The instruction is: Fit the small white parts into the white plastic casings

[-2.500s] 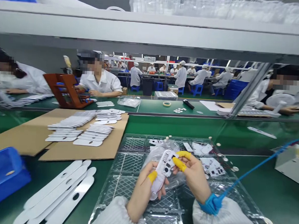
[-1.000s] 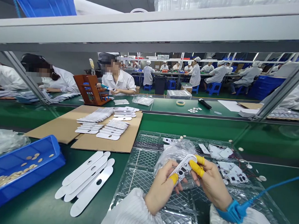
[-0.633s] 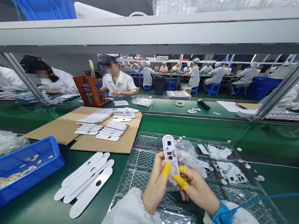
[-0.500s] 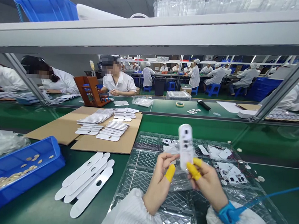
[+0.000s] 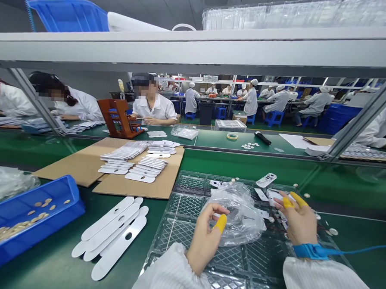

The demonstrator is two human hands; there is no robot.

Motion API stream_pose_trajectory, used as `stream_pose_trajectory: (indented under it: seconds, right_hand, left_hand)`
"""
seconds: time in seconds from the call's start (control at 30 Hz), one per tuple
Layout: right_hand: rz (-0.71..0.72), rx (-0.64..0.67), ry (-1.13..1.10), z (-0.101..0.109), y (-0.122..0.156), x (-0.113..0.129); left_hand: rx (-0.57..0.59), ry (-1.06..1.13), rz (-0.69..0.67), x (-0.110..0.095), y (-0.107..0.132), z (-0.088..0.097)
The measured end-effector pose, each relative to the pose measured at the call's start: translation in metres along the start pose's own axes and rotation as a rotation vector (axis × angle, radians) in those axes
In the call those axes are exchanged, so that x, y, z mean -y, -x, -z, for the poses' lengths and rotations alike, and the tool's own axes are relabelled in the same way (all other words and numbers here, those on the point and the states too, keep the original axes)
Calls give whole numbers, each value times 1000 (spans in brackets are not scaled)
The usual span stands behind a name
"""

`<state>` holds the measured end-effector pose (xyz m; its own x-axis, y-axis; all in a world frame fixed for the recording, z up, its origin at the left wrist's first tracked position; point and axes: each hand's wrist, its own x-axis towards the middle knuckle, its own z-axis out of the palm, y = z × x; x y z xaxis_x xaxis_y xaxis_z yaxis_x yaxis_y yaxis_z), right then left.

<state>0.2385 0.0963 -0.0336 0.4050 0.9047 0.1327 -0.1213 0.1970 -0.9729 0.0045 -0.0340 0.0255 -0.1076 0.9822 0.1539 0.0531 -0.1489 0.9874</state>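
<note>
On the clear plastic tray (image 5: 227, 288), a white remote-shaped casing (image 5: 266, 180) lies flat near the far edge, ahead of the right hand (image 5: 300, 221) and not touching it. The right fingers (image 5: 295, 198), two in yellow finger cots, extend apart over flat white pieces (image 5: 276, 198) on the tray; whether they pinch one cannot be told. The left hand (image 5: 205, 242) rests open above the near part of the tray, its fingers (image 5: 220, 223) loosely curled and just beside a crumpled clear plastic bag (image 5: 240, 222). The cots probably keep skin off the parts. The blue wrist strap (image 5: 310, 251) on the right wrist, with its trailing cord, appears to be there for static grounding. White oblong strips (image 5: 110, 239) lie left of the tray.
</note>
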Motion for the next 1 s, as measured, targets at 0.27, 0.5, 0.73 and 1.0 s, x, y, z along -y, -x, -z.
stream_pose_trajectory:
  seconds: [0.27,0.5,0.73,1.0]
  right_hand:
    - [685,362,291,-20,71,25]
    - [675,848,780,-68,102,-3]
    - [611,851,888,-71,100,-22]
    - [519,838,745,-65,89,-33]
  left_hand:
    - [-106,38,23,1,0,-1]
    - [-250,2,-26,11,-3,5]
    - [-381,-14,-103,-5,-4,25]
    - [-601,-782,79,-7,53,145]
